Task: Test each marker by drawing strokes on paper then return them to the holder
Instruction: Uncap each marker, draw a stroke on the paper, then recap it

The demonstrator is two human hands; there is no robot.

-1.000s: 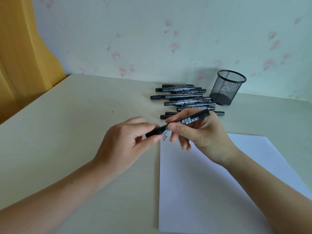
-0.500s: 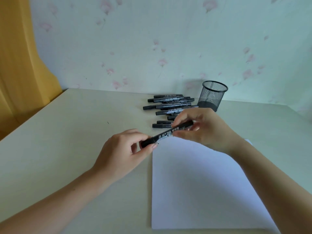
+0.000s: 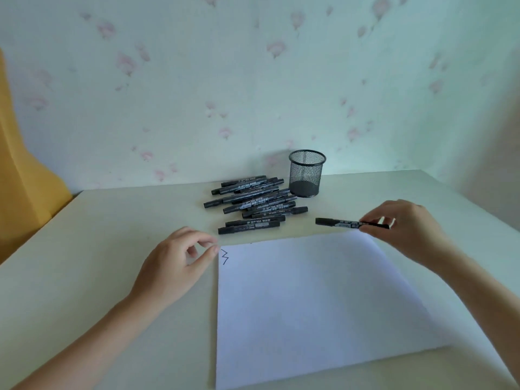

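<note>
My right hand (image 3: 402,229) pinches a capped black marker (image 3: 337,222) by its right end and holds it level above the table, just beyond the paper's far edge. My left hand (image 3: 180,263) hovers at the paper's top left corner with loosely curled fingers and holds nothing. The white paper (image 3: 309,305) carries one small black zigzag stroke (image 3: 224,257) near that corner. A pile of several black markers (image 3: 253,204) lies behind the paper. The black mesh holder (image 3: 306,173) stands upright to the pile's right, with no marker visible in it.
The cream table (image 3: 112,235) meets a flowered wall at the back. A yellow curtain (image 3: 19,178) hangs at the far left beyond the table's edge. Bare tabletop shows to the right of the holder and to the left of the paper.
My left hand has let go of the marker. My right hand has carried the marker to the right, toward the holder's side. The zigzag on the paper is uncovered.
</note>
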